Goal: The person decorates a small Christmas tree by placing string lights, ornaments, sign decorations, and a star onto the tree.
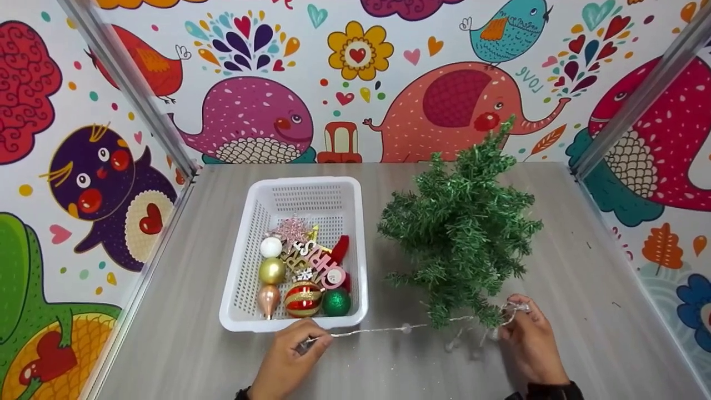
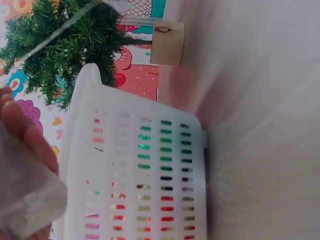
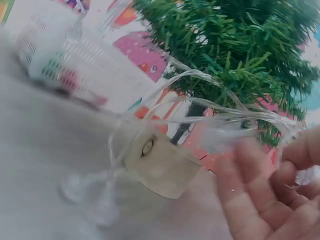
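Observation:
My left hand (image 1: 291, 355) holds a translucent boxy piece (image 2: 32, 195), probably the battery case, at the end of a clear wire of string lights (image 1: 375, 330). The wire runs across to my right hand (image 1: 533, 344), which pinches its looped strands near the lower front branches of a small green artificial Christmas tree (image 1: 464, 228). Several clear bulbs (image 3: 90, 195) dangle from the loops in the right wrist view. The tree stands upright on a wooden block base (image 2: 167, 47), hidden from the head camera by the branches.
Left of the tree stands a white perforated basket (image 1: 364, 278) with a striped bauble (image 1: 303, 300), a green glitter ball (image 1: 336, 303), a gold ball (image 1: 272, 271), a pink Christmas sign (image 1: 325, 266) and other ornaments. Cartoon-printed panels (image 1: 344, 72) enclose the grey table (image 1: 189, 311).

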{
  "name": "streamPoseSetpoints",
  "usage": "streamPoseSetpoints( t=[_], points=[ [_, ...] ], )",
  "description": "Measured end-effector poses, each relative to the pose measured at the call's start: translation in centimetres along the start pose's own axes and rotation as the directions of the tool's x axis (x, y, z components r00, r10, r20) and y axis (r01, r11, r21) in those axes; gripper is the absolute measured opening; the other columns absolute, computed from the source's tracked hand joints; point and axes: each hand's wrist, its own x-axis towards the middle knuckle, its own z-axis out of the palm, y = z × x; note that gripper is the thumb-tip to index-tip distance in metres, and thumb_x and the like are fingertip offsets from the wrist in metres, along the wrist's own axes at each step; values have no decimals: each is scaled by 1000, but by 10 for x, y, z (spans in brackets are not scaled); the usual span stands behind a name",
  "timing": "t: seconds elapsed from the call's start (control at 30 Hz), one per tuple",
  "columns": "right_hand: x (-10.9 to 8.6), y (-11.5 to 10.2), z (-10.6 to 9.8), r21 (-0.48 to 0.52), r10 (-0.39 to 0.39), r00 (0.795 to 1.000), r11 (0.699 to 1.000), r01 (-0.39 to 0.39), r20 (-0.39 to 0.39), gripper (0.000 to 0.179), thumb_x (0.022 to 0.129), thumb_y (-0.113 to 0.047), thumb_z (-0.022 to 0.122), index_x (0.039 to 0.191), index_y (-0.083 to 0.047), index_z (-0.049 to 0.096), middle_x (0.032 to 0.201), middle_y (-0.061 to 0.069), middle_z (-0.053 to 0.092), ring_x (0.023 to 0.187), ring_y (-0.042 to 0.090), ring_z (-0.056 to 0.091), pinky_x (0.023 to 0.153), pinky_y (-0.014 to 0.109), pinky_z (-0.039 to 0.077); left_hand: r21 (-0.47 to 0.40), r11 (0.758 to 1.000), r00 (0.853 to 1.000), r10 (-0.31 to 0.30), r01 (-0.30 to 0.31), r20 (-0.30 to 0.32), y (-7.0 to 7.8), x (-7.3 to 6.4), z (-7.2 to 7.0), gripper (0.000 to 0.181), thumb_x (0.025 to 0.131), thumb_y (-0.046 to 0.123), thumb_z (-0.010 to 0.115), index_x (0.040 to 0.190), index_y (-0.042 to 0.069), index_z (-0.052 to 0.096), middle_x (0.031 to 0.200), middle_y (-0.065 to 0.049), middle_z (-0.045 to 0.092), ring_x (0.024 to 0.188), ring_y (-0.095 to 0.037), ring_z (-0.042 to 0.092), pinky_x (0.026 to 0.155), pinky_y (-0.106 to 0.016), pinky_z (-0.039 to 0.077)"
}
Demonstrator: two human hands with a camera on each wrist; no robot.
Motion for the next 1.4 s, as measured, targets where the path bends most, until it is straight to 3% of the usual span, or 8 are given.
streamPoseSetpoints(
  t=[0.37,0.6,0.67,0.87,0.97,1.2,1.3,1.4],
  points=[
    [5,-10,-26,340,-37,982,940,-28,183,34,114,-26,35,108,-9,64,100,5,69,91,16,69,87,27,57,23,999,998,-25,27,-56,-1,-5,-7,7,93,16,77,87,19,74,84,13,68,79,-4,61,72,-21,52],
    [9,-23,-36,-162,-48,996,986,35,-80,19,110,-23,52,103,-16,68,70,-8,54,54,12,24,48,27,19,40,996,990,-75,81,-118,-1,-7,-15,8,93,18,77,87,21,74,83,11,67,77,-4,60,69,-22,52],
    [9,-27,-42,-493,-118,978,870,18,-172,9,104,-21,65,106,-14,70,67,-8,50,53,10,30,48,28,27,53,997,987,-55,64,-150,-3,-8,-19,13,92,14,78,86,25,73,82,11,67,75,-5,60,67,-22,52],
    [7,-42,-65,-966,-431,902,219,135,28,25,89,2,77,113,-3,72,73,0,43,64,1,39,58,15,31,93,994,955,83,-59,-285,-12,-13,-36,23,86,-7,77,84,16,74,80,5,68,73,-3,60,65,-19,50],
    [7,-53,-74,-993,-498,866,117,28,-34,20,93,-1,74,113,-2,72,79,6,50,72,8,44,63,14,30,126,990,937,103,-64,-335,-14,-15,-46,23,84,-10,77,83,13,74,81,5,69,73,-2,60,66,-16,49],
    [7,-77,-86,-907,-542,727,263,-329,-421,35,107,-22,57,134,-1,62,99,18,56,84,25,46,67,25,30,248,966,946,150,-77,-289,-15,-20,-60,30,80,-6,83,86,23,74,83,12,68,73,0,59,66,-14,47],
    [7,-87,-84,-777,-532,588,550,-307,-610,52,106,-29,58,154,-18,44,122,8,58,89,12,53,77,15,47,301,945,945,210,-130,-250,-18,-22,-64,29,77,-5,85,87,20,75,84,14,68,75,1,60,68,-13,47],
    [6,-97,-83,-551,-479,501,834,6,-721,66,103,-27,63,159,-31,28,123,-3,57,80,0,61,78,14,57,327,934,949,226,-146,-220,-20,-23,-66,30,76,-5,85,87,21,75,85,16,68,75,1,60,69,-12,47]
  ],
)
